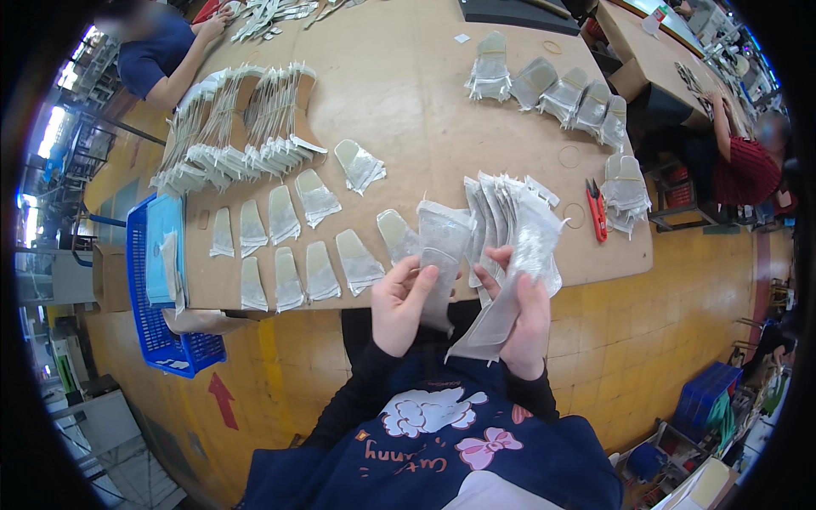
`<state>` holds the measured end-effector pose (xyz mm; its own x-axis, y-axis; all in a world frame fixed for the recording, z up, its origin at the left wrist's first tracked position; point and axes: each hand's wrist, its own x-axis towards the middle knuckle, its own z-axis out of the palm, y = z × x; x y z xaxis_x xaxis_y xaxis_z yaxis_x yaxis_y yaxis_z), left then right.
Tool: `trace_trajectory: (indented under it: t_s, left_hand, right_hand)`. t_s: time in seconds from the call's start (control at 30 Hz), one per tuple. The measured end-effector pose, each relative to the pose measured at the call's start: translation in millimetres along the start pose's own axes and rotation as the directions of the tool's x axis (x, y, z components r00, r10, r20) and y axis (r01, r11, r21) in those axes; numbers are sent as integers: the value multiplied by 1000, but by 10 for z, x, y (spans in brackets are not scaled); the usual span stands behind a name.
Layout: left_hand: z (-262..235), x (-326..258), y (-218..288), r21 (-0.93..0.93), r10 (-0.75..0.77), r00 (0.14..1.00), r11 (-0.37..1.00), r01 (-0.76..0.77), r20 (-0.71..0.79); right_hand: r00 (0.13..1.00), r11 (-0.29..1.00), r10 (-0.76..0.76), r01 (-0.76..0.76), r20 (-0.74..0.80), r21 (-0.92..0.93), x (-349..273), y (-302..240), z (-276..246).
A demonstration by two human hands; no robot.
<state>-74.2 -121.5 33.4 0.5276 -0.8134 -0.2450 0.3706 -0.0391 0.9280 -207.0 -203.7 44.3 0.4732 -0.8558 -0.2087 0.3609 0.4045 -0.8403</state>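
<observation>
Translucent grey-white mesh pieces fill both hands at the near edge of the tan surface [408,93]. The left hand [401,308] pinches one single piece [442,255] between thumb and fingers, holding it upright just above the surface edge. The right hand [525,316] is closed around a thick fanned bundle [510,223] of the same pieces, thumb pressed across the front, the lower ends hanging toward the lap.

On the surface to the left lie two rows of single pieces [289,255], each set apart from its neighbour, with the last one [396,234] just beside the held piece. Tall stacks [238,127] stand behind them, more small piles [561,93] lie at the far right, and red scissors [596,209] rest near the bundle.

The step in hand looks like peeling one piece off the bundle for laying out. The next move would call for setting it flat in the open spot at the right end of the rows, without overlap, while the right hand holds the bundle steady.
</observation>
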Motion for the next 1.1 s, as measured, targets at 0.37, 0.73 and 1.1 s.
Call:
trace_trajectory:
  t_s: [0.37, 0.73, 1.1]
  left_hand:
    - [184, -174, -115, -91, 34, 998, 995, -30, 43]
    - [7, -63, -111, -132, 14, 994, 991, 0, 105]
    - [11, -119, 20, 159, 76, 983, 982, -103, 167]
  right_hand:
    - [966, 835, -159, 242, 205, -495, 24, 430, 164]
    - [978, 900, -81, 154, 191, -409, 197, 178, 11]
    - [982, 888, -64, 137, 176, -439, 102, 191, -10]
